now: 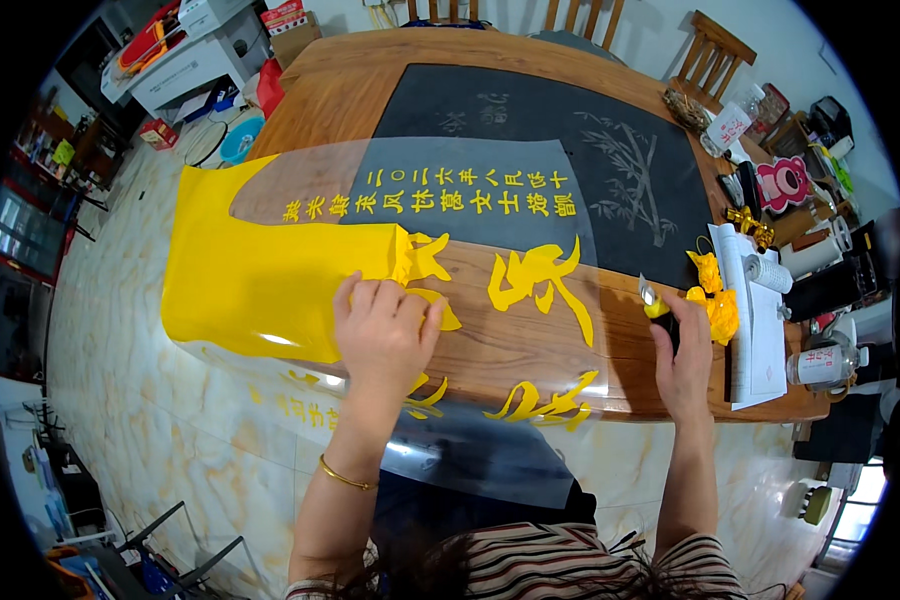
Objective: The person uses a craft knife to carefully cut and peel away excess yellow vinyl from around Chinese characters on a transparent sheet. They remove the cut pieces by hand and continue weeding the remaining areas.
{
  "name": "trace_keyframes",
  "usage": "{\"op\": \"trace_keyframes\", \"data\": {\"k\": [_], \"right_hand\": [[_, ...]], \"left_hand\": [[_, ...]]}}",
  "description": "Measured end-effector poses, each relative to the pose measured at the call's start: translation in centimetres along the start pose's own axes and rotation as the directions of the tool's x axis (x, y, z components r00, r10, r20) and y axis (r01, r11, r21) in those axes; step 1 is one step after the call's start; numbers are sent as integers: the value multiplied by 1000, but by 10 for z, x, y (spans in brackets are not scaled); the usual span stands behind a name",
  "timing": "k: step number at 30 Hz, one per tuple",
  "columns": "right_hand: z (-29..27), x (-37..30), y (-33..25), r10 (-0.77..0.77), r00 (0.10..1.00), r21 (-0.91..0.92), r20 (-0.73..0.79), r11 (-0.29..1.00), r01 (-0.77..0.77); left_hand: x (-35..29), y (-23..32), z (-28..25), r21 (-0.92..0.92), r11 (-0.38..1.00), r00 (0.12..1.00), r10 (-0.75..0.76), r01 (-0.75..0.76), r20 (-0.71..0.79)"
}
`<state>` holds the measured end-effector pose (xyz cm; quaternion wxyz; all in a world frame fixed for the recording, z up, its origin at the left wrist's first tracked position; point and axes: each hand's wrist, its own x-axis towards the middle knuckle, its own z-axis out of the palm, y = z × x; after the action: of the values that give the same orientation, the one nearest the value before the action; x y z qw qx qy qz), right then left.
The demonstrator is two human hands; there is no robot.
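Note:
A large sheet of glossy yellow vinyl film lies over the left part of a clear backing sheet, its right edge lifted and folded back. My left hand, a gold bangle on its wrist, is closed on that folded edge. To the right, cut yellow characters stay stuck on the clear sheet, some large, some in small rows. My right hand is wrapped round a utility knife with a black and yellow handle, its blade pointing up and away. The clear sheet hangs over the table's near edge.
The wooden table has a dark inlaid slab with a bamboo drawing. Crumpled yellow film scraps, a white paper roll, plastic bottles and clutter line the right side. Chairs stand behind; a white machine is at far left.

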<state>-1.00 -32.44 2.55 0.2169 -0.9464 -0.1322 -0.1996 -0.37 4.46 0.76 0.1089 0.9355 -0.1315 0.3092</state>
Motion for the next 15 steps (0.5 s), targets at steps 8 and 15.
{"op": "trace_keyframes", "data": {"k": [8,15], "right_hand": [[24,46,-55,-57,947,157,316,988,7],[44,59,-63,-253,887,70,386,967,245]], "left_hand": [[8,58,15,-33,995,994,100,-99,37],[5,77,49,-332,943,997,-14,38,74]]}}
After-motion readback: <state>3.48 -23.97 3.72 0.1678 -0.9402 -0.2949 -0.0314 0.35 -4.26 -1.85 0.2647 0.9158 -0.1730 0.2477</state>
